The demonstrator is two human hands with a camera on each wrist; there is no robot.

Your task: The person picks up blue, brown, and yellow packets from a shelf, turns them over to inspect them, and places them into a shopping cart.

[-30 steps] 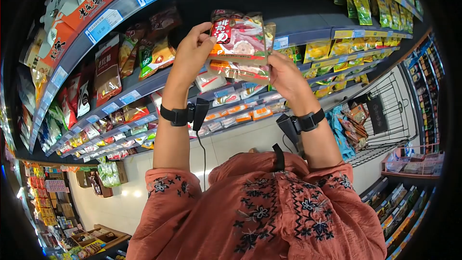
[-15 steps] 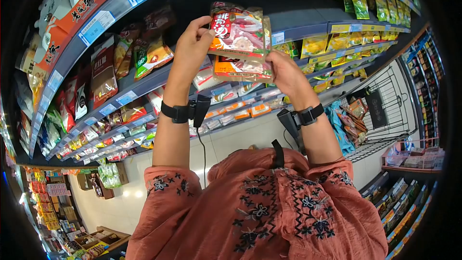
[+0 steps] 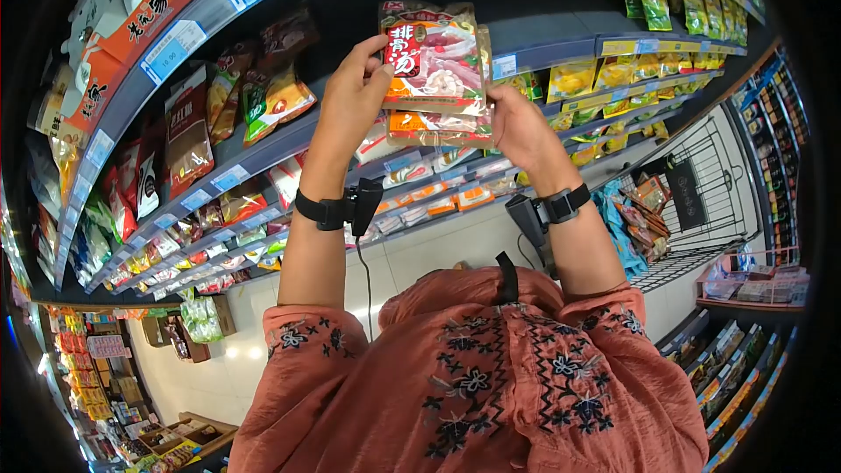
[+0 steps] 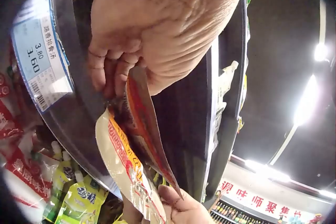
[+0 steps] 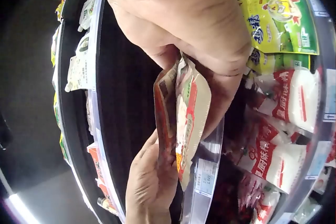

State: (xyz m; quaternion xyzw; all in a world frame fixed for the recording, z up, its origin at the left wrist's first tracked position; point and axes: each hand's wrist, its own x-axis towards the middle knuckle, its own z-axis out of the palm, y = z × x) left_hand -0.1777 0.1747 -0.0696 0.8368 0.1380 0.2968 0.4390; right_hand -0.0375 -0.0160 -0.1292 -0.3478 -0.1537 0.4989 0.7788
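Observation:
In the head view, a soup seasoning packet (image 3: 438,57) with a picture of ribs is held up, its printed face toward me. Behind it, a second packet (image 3: 438,125) shows below its bottom edge. My left hand (image 3: 355,83) grips the left edge of the front packet between thumb and fingers. At the right edges, my right hand (image 3: 523,127) pinches both packets together, as the right wrist view shows. Seen edge-on in the left wrist view, the packets spread apart, with the left hand (image 4: 152,29) above them.
Shelves of bagged seasonings curve around the front. Yellow packets (image 3: 574,86) fill the right side, and a brown sugar bag (image 3: 190,127) stands at left. A shelf price tag (image 4: 42,56) is close to the left hand. The shopping cart (image 3: 701,184) with goods is at right.
Both hands have raised the packets slightly. The front packet has tilted to face me more squarely. Both hands keep their hold throughout.

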